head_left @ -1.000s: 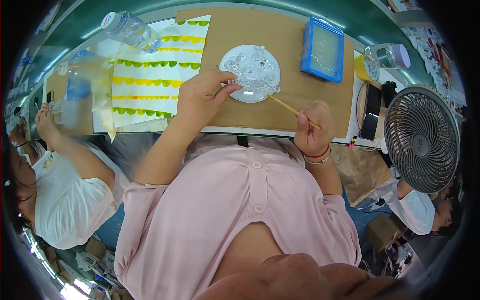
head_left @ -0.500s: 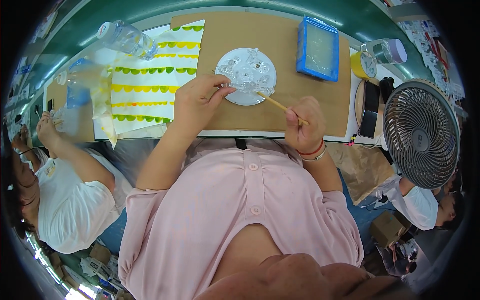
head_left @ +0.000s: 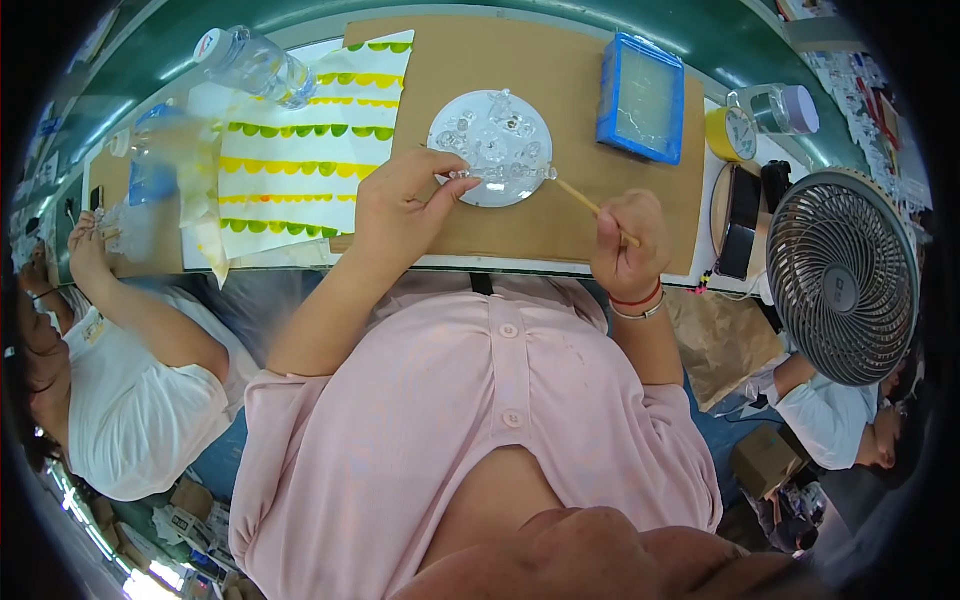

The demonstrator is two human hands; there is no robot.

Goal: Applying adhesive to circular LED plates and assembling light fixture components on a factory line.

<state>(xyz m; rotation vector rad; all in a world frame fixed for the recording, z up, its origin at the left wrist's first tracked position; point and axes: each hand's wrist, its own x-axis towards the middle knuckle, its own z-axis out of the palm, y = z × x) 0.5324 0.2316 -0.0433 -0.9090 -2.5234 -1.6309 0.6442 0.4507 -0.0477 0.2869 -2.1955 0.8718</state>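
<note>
Nearest, a pink buttoned shirt filling the lower middle, both forearms running up from it to the near edge of a brown cardboard sheet on the bench. Right of centre, the right hand closed in a fist round a thin wooden stick, red and silver bands at the wrist; stick slanting up and left, tip at the near right edge of a round white plastic disc. Left of that, the left hand resting on the cardboard, thumb and forefinger pinched narrow on a small clear crystal-like piece at the near rim of the disc. Disc lying flat on the cardboard near its middle, carrying several more clear pieces on top. Further left, a white paper sheet with yellow and green scalloped stripes, partly tucked under the cardboard's left edge. Beyond and right of the disc, a blue rectangular tray with a pale inner face, well apart from both hands. Right again, a yellow roll of tape and a clear jar with a lilac lid lying beside it. At far left, a clear plastic water bottle lying on its side. At the right rim, a grey round desk fan. At the left edge, another person in a white shirt, hand raised to the bench.
</note>
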